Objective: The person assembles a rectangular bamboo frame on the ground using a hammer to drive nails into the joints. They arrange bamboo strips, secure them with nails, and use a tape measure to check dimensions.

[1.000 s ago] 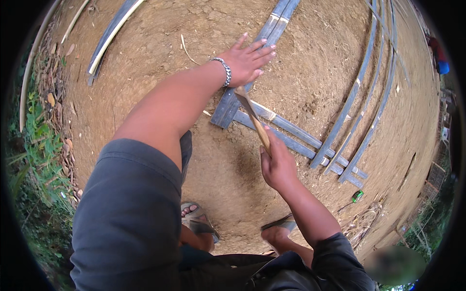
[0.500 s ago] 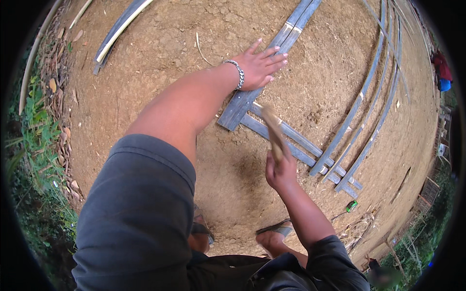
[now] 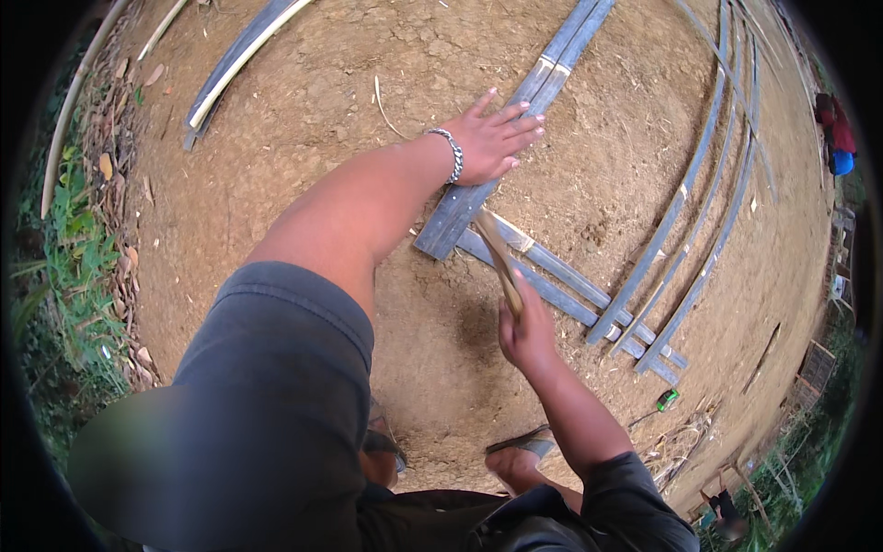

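My left hand point(image 3: 497, 143) lies palm down across a pair of dark grey slats point(image 3: 565, 64), near their squared lower end. Its fingers are spread and extended, pressed flat rather than curled round the edges, with the thumb on the side toward my body. A silver chain bracelet point(image 3: 454, 156) encircles the wrist. The slats lie side by side on bare brown soil point(image 3: 432, 359), running obliquely from the upper edge of the view to a point ahead of my feet.

My right hand point(image 3: 527, 324) is closed round the handle of a wooden tool point(image 3: 498, 247), the fingers wrapped about its near portion. The tool slants forward and leftward, its far end just beside the slats, below my left hand; whether the two touch, I cannot tell.

Two narrower grey strips point(image 3: 559, 269) extend rightward from near the squared end, roughly parallel. Across their far ends lie the lower ends of three long, curved-looking strips point(image 3: 667, 221). A small green object point(image 3: 668, 399) rests on the soil beyond this crossing. At upper left lie further grey strips point(image 3: 237, 51), one pale-edged. My sandalled feet point(image 3: 510, 460) stand apart below; green plants point(image 3: 78, 267) border the left side.
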`<action>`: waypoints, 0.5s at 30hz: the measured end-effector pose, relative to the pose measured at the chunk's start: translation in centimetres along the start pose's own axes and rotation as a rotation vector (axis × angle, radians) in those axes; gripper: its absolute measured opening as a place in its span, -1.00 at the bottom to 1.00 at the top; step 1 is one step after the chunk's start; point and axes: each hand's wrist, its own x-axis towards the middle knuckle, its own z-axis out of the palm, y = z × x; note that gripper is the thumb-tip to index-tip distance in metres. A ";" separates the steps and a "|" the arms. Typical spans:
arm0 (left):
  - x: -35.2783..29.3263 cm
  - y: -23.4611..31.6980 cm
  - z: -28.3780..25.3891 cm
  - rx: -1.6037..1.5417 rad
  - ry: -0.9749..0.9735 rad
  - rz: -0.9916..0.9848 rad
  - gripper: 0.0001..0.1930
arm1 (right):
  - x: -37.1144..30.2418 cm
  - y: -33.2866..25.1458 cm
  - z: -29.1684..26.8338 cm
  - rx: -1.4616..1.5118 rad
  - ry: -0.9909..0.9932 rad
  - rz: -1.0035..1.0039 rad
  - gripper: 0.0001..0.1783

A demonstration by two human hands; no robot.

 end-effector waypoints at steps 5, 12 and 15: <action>0.3 0.1 -0.1 -0.006 0.012 0.006 -0.38 | 1.2 0.8 0.7 -0.090 -0.101 0.138 -0.31; 0.0 0.2 0.2 -0.008 0.009 0.008 -0.38 | 1.6 -1.4 0.1 -0.025 -0.062 0.092 -0.47; 0.6 0.4 -0.7 0.001 0.002 0.008 -0.37 | 2.5 -0.9 -0.2 -0.123 -0.294 0.316 -0.55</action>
